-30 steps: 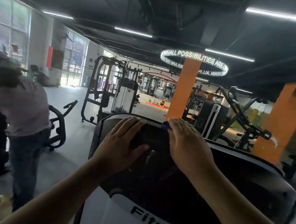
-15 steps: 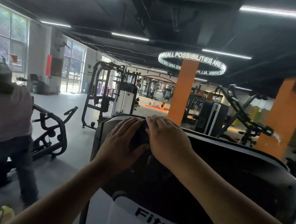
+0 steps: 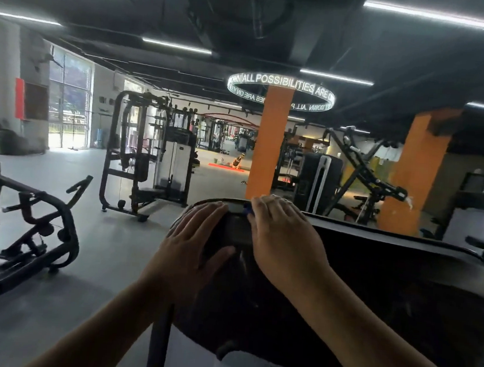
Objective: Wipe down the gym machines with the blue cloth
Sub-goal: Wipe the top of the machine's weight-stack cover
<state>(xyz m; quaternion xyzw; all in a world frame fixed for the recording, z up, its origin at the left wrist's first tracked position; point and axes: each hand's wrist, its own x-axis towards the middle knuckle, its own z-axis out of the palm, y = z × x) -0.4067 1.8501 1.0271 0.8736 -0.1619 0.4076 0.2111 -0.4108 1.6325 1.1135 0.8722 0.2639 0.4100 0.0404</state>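
Right in front of me is the top of a black gym machine cover (image 3: 386, 268) with a white lower panel. My left hand (image 3: 194, 240) lies flat on its upper left corner, fingers straight and spread. My right hand (image 3: 283, 237) presses down beside it near the top edge, covering the blue cloth (image 3: 247, 210), of which only a small blue corner shows by the fingers. The two hands are a short gap apart.
A black lever machine (image 3: 31, 226) stands on the grey floor at my left. A cable station (image 3: 148, 159) is ahead left. Two orange pillars (image 3: 269, 145) and an angled black machine (image 3: 361, 174) stand behind the cover.
The view has swung to the right, and the person at the left has gone out of sight. My right hand with the cloth slid left, then back right a little along the top edge.
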